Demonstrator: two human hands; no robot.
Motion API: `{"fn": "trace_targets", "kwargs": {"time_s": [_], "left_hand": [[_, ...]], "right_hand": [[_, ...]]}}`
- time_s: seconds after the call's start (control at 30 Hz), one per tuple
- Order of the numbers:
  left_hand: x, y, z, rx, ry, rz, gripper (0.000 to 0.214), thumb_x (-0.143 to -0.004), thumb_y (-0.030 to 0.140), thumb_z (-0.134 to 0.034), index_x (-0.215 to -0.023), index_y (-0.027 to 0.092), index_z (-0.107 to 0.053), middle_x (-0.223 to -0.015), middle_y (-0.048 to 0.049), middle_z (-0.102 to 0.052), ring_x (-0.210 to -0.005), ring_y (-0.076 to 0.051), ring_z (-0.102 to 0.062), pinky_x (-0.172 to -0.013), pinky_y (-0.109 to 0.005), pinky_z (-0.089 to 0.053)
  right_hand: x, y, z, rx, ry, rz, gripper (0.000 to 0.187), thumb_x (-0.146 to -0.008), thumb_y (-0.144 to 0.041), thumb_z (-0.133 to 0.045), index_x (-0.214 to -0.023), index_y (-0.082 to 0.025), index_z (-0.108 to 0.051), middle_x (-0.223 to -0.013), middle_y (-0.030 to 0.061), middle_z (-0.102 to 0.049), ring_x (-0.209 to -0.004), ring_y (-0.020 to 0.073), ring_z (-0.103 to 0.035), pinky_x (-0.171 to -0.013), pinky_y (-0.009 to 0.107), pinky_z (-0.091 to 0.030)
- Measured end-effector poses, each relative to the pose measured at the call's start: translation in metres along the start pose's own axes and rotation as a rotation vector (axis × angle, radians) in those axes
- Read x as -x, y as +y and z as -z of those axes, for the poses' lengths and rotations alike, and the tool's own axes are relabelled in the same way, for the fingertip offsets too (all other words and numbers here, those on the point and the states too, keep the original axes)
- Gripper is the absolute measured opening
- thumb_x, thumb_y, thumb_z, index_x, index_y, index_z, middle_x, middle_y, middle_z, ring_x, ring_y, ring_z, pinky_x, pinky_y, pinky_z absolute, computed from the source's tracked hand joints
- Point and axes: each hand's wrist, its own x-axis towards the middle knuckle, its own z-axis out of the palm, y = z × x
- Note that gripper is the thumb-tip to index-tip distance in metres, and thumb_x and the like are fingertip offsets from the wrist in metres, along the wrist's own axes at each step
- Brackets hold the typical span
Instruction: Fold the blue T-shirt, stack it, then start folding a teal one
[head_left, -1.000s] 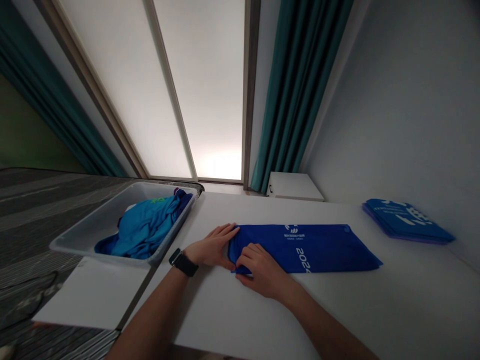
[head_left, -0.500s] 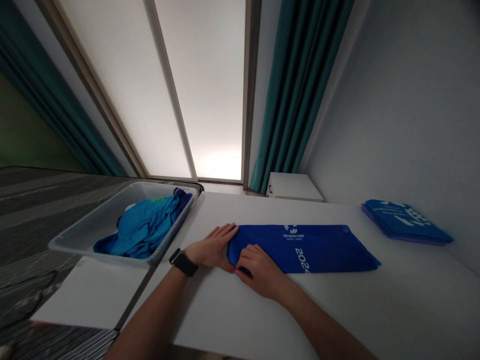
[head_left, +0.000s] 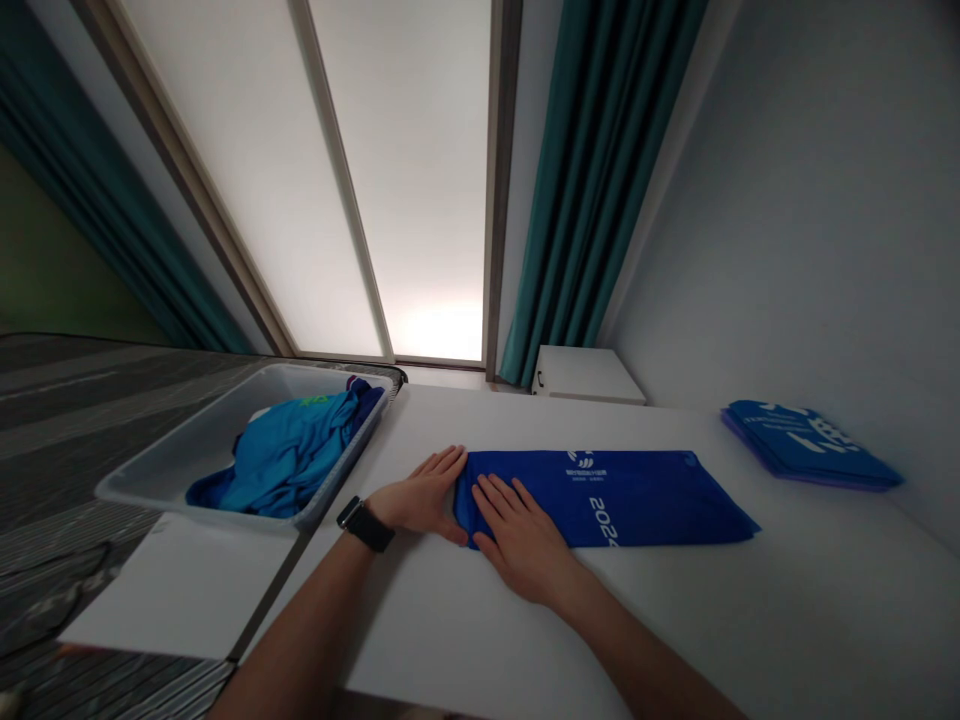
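Note:
A dark blue garment (head_left: 622, 495) with white print lies folded into a long strip on the white table (head_left: 750, 620). My left hand (head_left: 420, 495), with a black watch at the wrist, rests flat on the table against the strip's left end, fingers stretched out. Flat on that same left end lies my right hand (head_left: 521, 535), its fingers spread over the cloth. Neither hand grips anything.
A grey plastic tub (head_left: 180, 455) with crumpled light blue clothes (head_left: 289, 455) sits at the left. A stack of folded blue garments (head_left: 810, 445) lies at the far right by the wall. A small white cabinet (head_left: 589, 375) stands behind the table, beside teal curtains.
My right hand has gone from curled fingers pinching the strip's left end to lying flat and spread on it. The left hand has barely moved.

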Motion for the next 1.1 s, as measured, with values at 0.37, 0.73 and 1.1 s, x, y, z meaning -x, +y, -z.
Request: {"fn": "trace_targets", "kwargs": {"time_s": [0.37,0.73,1.1], "left_hand": [[-0.007,0.007,0.016,0.101,0.352,-0.190,0.048,-0.099,0.035,-0.040,-0.144,0.021,-0.043,-0.152,-0.0071,-0.040,-0.142,-0.021,-0.033,-0.118,-0.041,-0.026],[-0.011,0.021,0.011,0.017,0.384,-0.179,0.026,-0.093,0.033,-0.054,-0.110,0.021,-0.068,-0.105,-0.0073,-0.066,-0.101,-0.023,-0.057,-0.096,-0.039,-0.045],[-0.002,0.016,0.011,-0.024,0.291,-0.097,0.055,-0.085,0.048,-0.061,-0.133,0.021,-0.054,-0.132,-0.0108,-0.055,-0.119,-0.029,-0.050,-0.105,-0.044,-0.038]], "right_hand": [[0.000,0.000,-0.002,0.022,-0.029,-0.017,0.064,-0.099,-0.052,-0.031,-0.150,-0.014,-0.032,-0.158,0.0095,-0.026,-0.146,0.0245,-0.021,-0.120,0.047,-0.013],[0.000,0.001,0.000,0.016,-0.019,-0.021,0.065,-0.099,-0.053,-0.029,-0.149,-0.011,-0.034,-0.156,0.0111,-0.030,-0.146,0.0231,-0.021,-0.121,0.045,-0.013],[0.000,-0.001,0.003,-0.008,-0.051,-0.035,0.071,-0.097,-0.056,-0.033,-0.151,-0.009,-0.029,-0.158,0.0115,-0.024,-0.147,0.0233,-0.018,-0.121,0.045,-0.010]]}}
